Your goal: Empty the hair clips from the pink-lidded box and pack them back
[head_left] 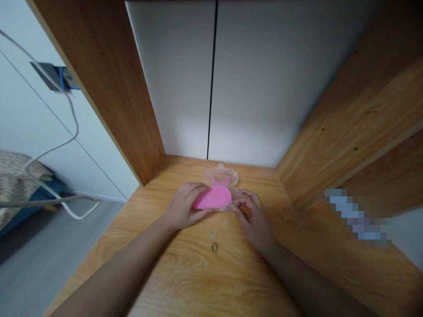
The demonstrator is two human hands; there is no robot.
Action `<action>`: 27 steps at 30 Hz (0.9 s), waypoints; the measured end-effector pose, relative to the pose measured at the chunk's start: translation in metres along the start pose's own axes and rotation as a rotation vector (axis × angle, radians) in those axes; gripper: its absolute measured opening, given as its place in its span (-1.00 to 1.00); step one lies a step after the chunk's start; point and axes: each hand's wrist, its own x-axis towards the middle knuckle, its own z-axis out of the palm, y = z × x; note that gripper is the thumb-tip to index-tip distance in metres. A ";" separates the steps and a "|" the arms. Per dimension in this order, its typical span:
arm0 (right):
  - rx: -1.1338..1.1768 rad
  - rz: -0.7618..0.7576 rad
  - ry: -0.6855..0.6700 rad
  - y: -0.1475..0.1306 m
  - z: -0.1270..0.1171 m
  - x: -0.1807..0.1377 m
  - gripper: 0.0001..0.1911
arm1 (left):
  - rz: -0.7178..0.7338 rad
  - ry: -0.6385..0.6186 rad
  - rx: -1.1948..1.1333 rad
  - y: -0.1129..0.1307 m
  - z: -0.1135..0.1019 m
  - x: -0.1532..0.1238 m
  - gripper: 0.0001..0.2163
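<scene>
A clear plastic box [236,194] sits on the wooden surface, its see-through lid [207,176] folded back behind it with a pink handle [220,180]. A flat pink oval tray [214,197] lies at the top of the box, tilted and shifted toward the left. My left hand [185,206] wraps around the tray's left end, thumb in front and fingers behind. At the right end, my right hand [256,220] pinches the edge of the box. Small thin bands lie in front: dark ones [214,248], pale greenish ones [213,232] and pinkish ones [225,223].
White panels [185,88] stand behind the wooden surface [185,273], with wooden side boards [109,88] left and right. A white cable [74,116] hangs at the left near a wall socket [68,78]. A blurred-out patch [355,218] is at the right.
</scene>
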 end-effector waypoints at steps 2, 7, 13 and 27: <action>0.006 0.000 0.003 -0.001 0.000 0.000 -0.93 | -0.018 -0.050 -0.014 0.006 0.003 0.000 -0.47; 0.039 -0.016 -0.016 -0.002 0.000 -0.002 -0.94 | -0.066 -0.039 -0.036 0.009 0.006 -0.002 -0.47; 0.106 -0.037 -0.053 -0.006 -0.001 -0.002 -0.94 | -0.119 -0.022 -0.040 0.005 0.009 -0.005 -0.57; 0.218 0.072 -0.080 0.001 0.004 -0.002 -0.52 | -0.020 -0.236 0.041 0.010 0.006 -0.004 -0.49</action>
